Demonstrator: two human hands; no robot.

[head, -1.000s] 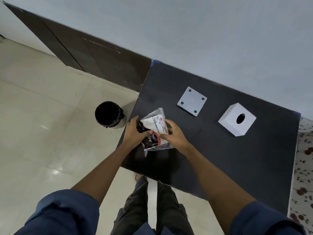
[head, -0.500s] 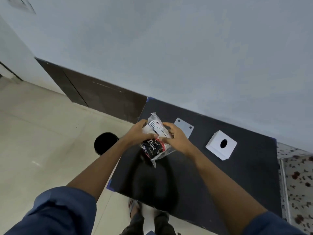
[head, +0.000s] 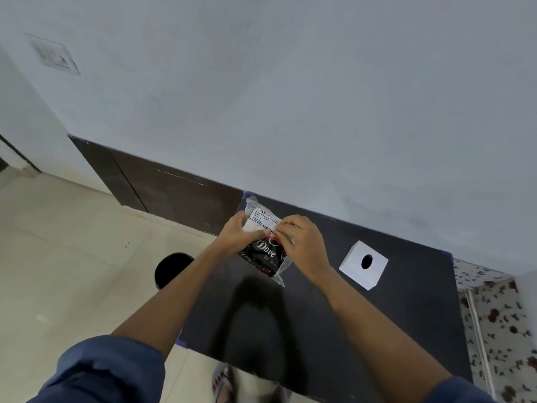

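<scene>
A clear plastic bag (head: 263,225) with a white printed label holds a black packet marked "Dove" (head: 265,254). Both hands hold it up above the black table (head: 377,315). My left hand (head: 236,235) grips the bag's upper left part, fingers curled round it. My right hand (head: 300,242) pinches the bag's upper right edge by the label. The bag's lower end hangs free below the hands.
A white square box (head: 363,269) with a round hole in its top sits on the table to the right. A black round bin (head: 171,269) stands on the tiled floor left of the table. A flowered cloth (head: 494,315) lies at the far right.
The hands have lifted the bag higher off the table and the camera has tilted up. The flat grey square plate seen earlier is now hidden behind the hands.
</scene>
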